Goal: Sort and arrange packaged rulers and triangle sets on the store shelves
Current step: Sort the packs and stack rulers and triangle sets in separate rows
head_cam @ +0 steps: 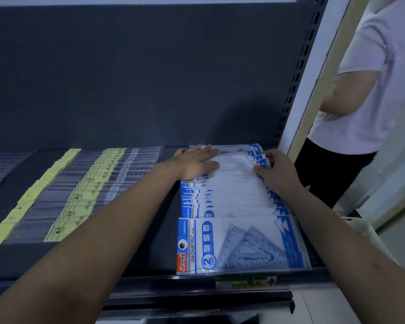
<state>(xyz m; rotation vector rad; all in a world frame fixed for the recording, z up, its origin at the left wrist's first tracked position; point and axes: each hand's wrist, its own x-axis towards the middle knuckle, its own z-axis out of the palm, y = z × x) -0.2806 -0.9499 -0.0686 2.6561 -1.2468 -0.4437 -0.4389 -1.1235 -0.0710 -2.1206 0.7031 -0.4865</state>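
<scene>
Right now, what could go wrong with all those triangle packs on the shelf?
1. The triangle set packs lie overlapped and look slippery. With the left hand pressing flat and the right hand gripping their edge, a hard push might fan the row crooked.
2. The front pack sits at the front edge of the shelf, so it might slide off.
3. The row could drift toward the yellow-labelled rulers and mix the sorts.
</scene>
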